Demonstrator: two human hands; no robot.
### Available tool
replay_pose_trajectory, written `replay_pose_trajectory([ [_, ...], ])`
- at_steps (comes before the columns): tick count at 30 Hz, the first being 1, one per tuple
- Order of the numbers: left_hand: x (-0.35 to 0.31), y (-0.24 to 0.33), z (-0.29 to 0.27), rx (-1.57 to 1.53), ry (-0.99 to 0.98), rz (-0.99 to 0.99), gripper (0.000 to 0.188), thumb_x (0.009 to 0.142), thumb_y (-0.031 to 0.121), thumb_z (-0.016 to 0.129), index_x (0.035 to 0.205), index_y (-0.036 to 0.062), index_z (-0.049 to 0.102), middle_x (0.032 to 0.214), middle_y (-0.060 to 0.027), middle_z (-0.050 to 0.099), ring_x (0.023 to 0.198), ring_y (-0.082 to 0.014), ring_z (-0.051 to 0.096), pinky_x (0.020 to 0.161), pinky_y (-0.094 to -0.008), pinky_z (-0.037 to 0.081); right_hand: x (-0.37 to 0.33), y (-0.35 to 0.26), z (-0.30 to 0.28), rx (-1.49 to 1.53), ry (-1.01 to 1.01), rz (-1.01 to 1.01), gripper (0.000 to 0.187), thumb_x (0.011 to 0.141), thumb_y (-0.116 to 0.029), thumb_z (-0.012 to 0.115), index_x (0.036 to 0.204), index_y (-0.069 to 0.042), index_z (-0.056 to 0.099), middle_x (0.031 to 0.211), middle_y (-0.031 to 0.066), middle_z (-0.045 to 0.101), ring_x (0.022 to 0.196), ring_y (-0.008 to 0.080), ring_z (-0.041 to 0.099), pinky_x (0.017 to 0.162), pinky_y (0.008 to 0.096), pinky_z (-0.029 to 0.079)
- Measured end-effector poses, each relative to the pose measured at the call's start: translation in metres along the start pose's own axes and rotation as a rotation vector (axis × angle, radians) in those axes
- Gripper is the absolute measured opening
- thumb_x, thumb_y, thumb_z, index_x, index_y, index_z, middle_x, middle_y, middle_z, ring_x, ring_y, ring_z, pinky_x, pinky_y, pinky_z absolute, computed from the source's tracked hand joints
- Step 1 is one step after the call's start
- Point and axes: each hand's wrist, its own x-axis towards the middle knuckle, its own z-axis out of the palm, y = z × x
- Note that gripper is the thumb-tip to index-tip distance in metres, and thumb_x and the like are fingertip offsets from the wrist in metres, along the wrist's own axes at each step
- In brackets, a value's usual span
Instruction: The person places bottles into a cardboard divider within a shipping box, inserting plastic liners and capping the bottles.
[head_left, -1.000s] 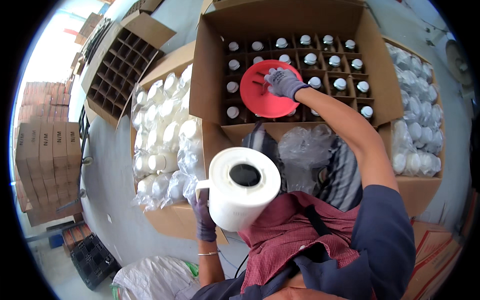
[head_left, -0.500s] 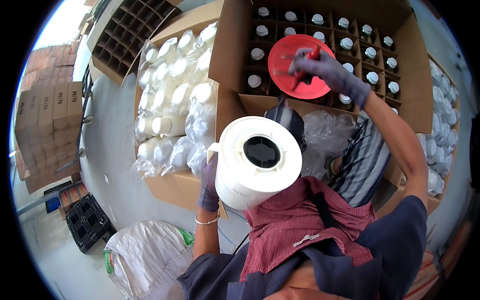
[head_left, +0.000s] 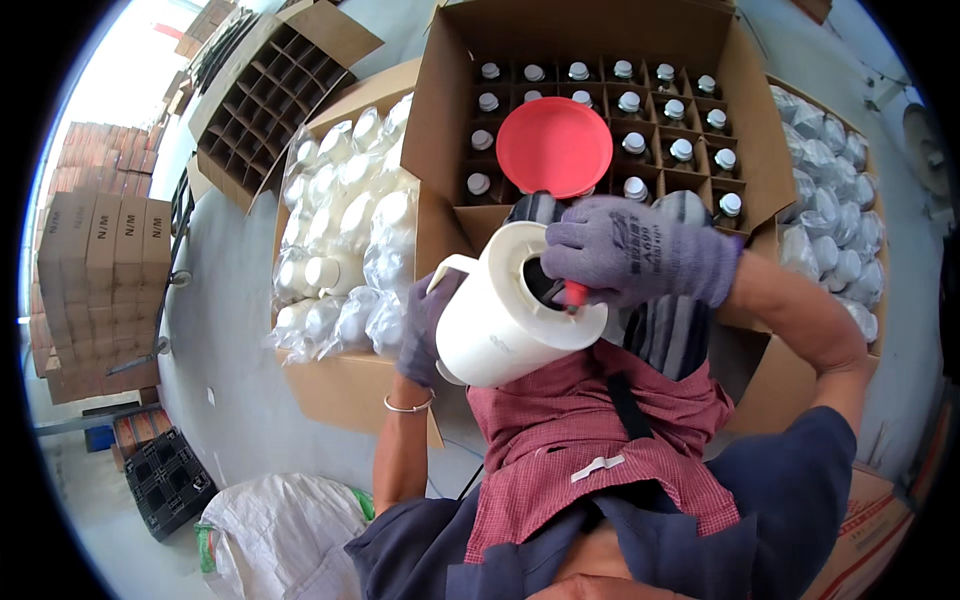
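Note:
My gloved left hand [head_left: 418, 335] grips a tilted white jug [head_left: 495, 335] at its handle side; the jug's round mouth is turned up toward me. At that mouth is my gloved right hand [head_left: 635, 250], its fingers closed around a red-handled tool [head_left: 576, 293]. The tool's dark end reaches into the opening, and its exact kind is hidden by the fingers. Just beyond the jug, a round red basin [head_left: 555, 147] rests on top of the white-capped bottles [head_left: 634, 143] in an open divided carton.
The bottle carton [head_left: 760, 150] stands in front of me. Boxes of plastic-wrapped white jugs [head_left: 350, 220] and wrapped white items [head_left: 830, 230] flank it. Farther left are a divided carton [head_left: 275, 95], stacked boxes [head_left: 100, 270] and a black crate [head_left: 170, 485]. A white sack [head_left: 285, 535] lies near left.
My right hand has come down from over the red basin to the jug's mouth, bringing the red-handled tool. The jug is tilted more to the right. The view has shifted slightly.

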Motion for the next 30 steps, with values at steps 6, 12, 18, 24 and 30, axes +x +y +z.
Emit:
replay_pose_trajectory([
  [6,-0.012,0.018,-0.002,-0.295,0.495,-0.251,0.018,0.092,0.005,0.051,0.097,-0.0023,0.066,0.087,-0.0097,0.07,0.08,-0.0151,0.065,0.073,-0.0287,0.051,-0.023,-0.02,0.029,0.613,0.188,0.765,0.028,0.089,-0.022,0.063,0.108,-0.002,0.057,0.083,0.0104,0.063,0.078,0.0164,0.063,0.07,0.0335,0.05],
  [12,0.027,0.018,-0.032,0.008,0.55,0.105,0.022,0.077,0.016,0.073,0.094,0.0026,0.067,0.084,-0.0145,0.067,0.08,-0.0303,0.066,0.073,-0.0387,0.052,-0.054,0.014,-0.039,0.775,0.065,1.048,0.015,0.093,-0.019,0.057,0.1,-0.005,0.056,0.084,-0.0007,0.056,0.072,0.0057,0.054,0.065,0.0215,0.045],
  [18,0.055,0.083,0.008,0.137,0.125,0.811,0.035,0.076,0.036,0.073,0.095,0.0076,0.064,0.091,-0.0046,0.062,0.092,-0.0221,0.063,0.099,-0.0397,0.047,-0.051,0.172,0.044,0.409,0.271,0.965,0.017,0.091,-0.019,0.057,0.099,-0.005,0.056,0.075,-0.0013,0.054,0.059,0.0066,0.047,0.054,0.0238,0.039],
  [24,0.012,0.089,0.069,-0.259,0.009,0.794,0.04,0.077,0.018,0.06,0.115,0.0042,0.057,0.112,-0.0145,0.06,0.108,-0.0287,0.059,0.107,-0.0489,0.038,-0.06,0.288,0.126,0.019,0.105,0.87,0.037,0.086,-0.022,0.062,0.116,-0.001,0.057,0.103,0.02,0.065,0.091,0.0304,0.064,0.081,0.0392,0.049],
  [30,-0.001,-0.013,0.019,0.1,0.118,0.37,0.036,0.08,0.018,0.061,0.114,0.005,0.058,0.118,-0.0143,0.057,0.111,-0.0329,0.055,0.101,-0.0487,0.04,-0.066,0.25,0.115,0.307,0.264,0.87,0.038,0.092,-0.018,0.057,0.125,0.001,0.054,0.114,0.0159,0.062,0.105,0.0224,0.061,0.09,0.0327,0.048],
])
